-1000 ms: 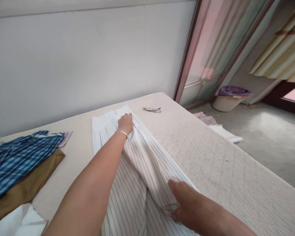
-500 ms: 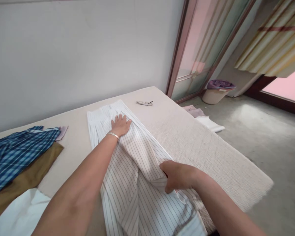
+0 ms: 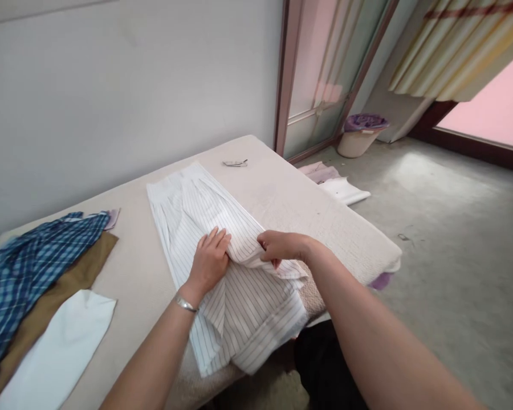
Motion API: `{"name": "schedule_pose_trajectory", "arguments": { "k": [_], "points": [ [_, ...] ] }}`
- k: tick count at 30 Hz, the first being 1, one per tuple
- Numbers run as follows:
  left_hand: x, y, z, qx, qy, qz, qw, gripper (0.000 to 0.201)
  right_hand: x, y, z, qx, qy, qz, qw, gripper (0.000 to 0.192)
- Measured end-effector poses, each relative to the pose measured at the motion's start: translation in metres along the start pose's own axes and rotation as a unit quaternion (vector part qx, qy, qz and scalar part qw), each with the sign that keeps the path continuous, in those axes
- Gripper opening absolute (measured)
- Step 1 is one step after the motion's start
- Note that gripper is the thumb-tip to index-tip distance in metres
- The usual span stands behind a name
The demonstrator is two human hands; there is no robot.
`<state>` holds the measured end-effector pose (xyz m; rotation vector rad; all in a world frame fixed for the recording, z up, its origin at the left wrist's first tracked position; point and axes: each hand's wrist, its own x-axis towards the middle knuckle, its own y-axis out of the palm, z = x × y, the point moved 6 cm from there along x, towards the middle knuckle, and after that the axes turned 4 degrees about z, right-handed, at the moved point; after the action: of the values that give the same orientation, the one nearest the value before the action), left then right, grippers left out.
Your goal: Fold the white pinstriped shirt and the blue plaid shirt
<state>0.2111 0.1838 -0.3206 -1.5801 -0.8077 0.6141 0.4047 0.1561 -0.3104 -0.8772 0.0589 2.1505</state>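
The striped white garment lies on the cream table with its long axis running from near edge to far wall (waistband far), the left hand pressing flat mid-length while the right hand, touching-close beside it, pinches a raised fold.

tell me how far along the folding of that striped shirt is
Partly done: the striped shirt lies flat on the padded table, one side already folded over lengthwise. In hand: the left hand presses the middle while the right hand pinches a fold. Left: its lower end hangs unfolded over the edge; the blue plaid shirt lies loose.
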Motion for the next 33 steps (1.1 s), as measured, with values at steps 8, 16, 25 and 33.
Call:
{"name": "schedule_pose_trajectory", "arguments": {
  "k": [8, 16, 25, 33],
  "points": [
    [0.0, -0.019, 0.005, 0.03, -0.009, -0.05, 0.998, 0.047, -0.016, 0.004, 0.015, -0.036, -0.013, -0.007, 0.999, 0.01],
    [-0.026, -0.019, -0.002, 0.016, 0.025, -0.046, 0.998, 0.057, -0.016, 0.011, 0.0, -0.145, 0.126, -0.005, 0.981, 0.013],
    [-0.191, -0.016, 0.042, -0.068, -0.468, -0.01, 0.881, 0.033, -0.023, -0.02, -0.028, -0.158, 0.172, -0.096, 0.968, 0.017],
    [-0.217, 0.01, -0.009, -0.306, -0.441, -0.027, 0.843, 0.038, -0.025, -0.002, -0.048, -0.076, 0.155, -0.026, 0.985, 0.014]
  ]
}}
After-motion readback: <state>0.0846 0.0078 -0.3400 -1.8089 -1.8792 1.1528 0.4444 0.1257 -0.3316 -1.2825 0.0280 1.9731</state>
